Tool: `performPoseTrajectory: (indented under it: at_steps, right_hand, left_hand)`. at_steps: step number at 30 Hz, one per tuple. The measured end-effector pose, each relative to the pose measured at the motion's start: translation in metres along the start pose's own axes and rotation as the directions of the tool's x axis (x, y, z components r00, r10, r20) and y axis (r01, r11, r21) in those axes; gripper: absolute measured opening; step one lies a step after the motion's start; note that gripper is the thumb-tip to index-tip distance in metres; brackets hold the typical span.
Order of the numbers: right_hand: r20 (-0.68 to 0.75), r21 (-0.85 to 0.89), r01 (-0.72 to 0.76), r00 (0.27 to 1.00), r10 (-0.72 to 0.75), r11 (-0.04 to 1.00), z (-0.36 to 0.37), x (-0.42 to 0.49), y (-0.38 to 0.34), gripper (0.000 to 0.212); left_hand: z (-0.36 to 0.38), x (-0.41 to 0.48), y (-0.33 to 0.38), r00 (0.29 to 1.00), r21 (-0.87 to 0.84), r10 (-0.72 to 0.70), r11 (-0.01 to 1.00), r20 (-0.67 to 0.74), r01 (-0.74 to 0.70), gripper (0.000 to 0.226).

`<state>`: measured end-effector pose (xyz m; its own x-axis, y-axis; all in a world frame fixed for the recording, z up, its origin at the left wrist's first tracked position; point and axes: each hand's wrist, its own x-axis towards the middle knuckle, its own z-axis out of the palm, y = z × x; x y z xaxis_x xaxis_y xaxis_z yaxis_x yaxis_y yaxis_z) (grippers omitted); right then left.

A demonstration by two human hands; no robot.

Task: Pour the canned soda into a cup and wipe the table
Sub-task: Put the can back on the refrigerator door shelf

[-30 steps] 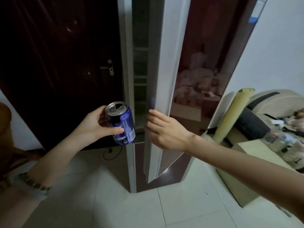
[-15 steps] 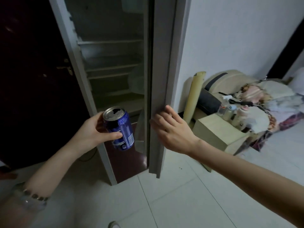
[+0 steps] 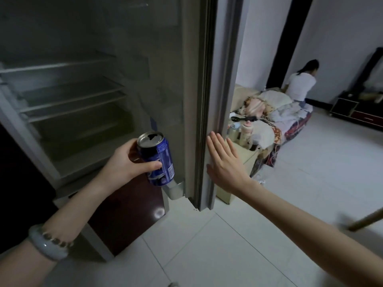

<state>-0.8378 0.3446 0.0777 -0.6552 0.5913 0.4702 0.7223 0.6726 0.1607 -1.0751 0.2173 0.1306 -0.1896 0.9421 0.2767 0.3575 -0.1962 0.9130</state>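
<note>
Opened blue aluminium soda can (image 3: 156, 160), clasped mid-wall by the left grip (image 3: 125, 163) before the open grey refrigerator (image 3: 72, 94), is probably light, dentable and spill-prone, so best kept upright; the right grip (image 3: 226, 162) lies spread flat against the refrigerator's door edge (image 3: 207, 90).

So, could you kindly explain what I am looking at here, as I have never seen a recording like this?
There is no machine here: these are a person's two bare hands, filmed by one wide-angle camera worn on the head, looking forward and down. The left hand grips a blue soda can, whose top is already open. The right hand lies flat, fingers straight, against the edge of the open fridge door. The shelves show inside the fridge. No cup or table is in view. Beyond the door, another person has their back turned.
</note>
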Motion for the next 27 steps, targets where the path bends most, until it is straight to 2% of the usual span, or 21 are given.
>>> performPoseTrajectory:
  at_steps: [4,18,27]
  right_hand:
    - [0.057,0.116,-0.112,0.993,0.106,0.987,0.009,0.005,0.035,0.078]
    - [0.181,0.355,-0.319,0.946,0.270,0.879,0.047,0.056,0.153,0.086]
    - [0.264,0.540,-0.460,0.888,0.377,0.705,0.068,0.102,0.208,0.087]
  left_hand:
    - [0.019,0.033,0.001,1.000,-0.023,0.020,1.000,0.000,-0.020,0.075]
    - [0.074,0.181,0.014,0.984,-0.053,0.146,0.989,0.105,-0.141,0.064]
    - [0.099,0.262,0.032,0.966,-0.030,0.228,0.974,0.122,-0.226,0.054]
